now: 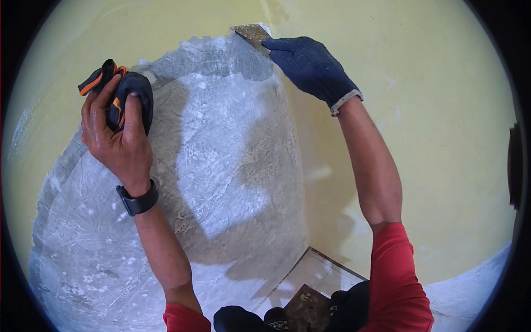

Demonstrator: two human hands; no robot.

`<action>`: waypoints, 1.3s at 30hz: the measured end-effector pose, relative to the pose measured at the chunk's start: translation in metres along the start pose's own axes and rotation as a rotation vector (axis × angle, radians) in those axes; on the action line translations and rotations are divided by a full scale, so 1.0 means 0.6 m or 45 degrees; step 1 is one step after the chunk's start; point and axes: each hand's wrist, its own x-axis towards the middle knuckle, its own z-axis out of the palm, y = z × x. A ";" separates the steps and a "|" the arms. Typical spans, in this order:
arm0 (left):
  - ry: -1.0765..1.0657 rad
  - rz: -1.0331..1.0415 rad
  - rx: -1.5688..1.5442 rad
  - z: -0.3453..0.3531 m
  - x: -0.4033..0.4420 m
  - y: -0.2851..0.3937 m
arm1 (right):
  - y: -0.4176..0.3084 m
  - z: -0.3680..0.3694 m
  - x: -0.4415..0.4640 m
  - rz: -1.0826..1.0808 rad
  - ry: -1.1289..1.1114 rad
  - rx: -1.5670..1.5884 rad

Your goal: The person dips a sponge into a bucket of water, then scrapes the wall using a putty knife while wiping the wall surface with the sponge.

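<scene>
A: Where was the scraper [250, 34]?

B: High up, flat or nearly flat against the yellow paint [431, 138], at the top edge of the grey patch [221, 138]. The right grip [312, 66], in a dark glove [332, 83], pinched its near end.

A: What could have gone wrong there?

B: I judged a slip the likeliest. That hold took in only one end, so a snag on the ragged paint edge could have twisted the scraper. Pushed too steeply, a corner of it could have gouged the wall.

A: And the left grip [121, 146]?

B: Bare, and closed around a bunched cloth [141, 91] beside the patch's upper left edge. The skin looked wet. Damp fingers could have let the cloth slide, and a loose fold hung out over the thumb's far side, where it could have caught on the rough edge.

A: Anything further out?

B: The watch [138, 202] sat close to the wall, so a low sweep could have scuffed it. Both arms were raised, and below were dark shoes [235, 319] by a brown board [306, 310]. A long reach could have upset the balance, and falling flakes could have made the footing slick.
</scene>
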 end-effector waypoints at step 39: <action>0.002 0.038 0.004 0.000 0.002 -0.009 | 0.013 0.006 -0.017 -0.455 0.127 -0.171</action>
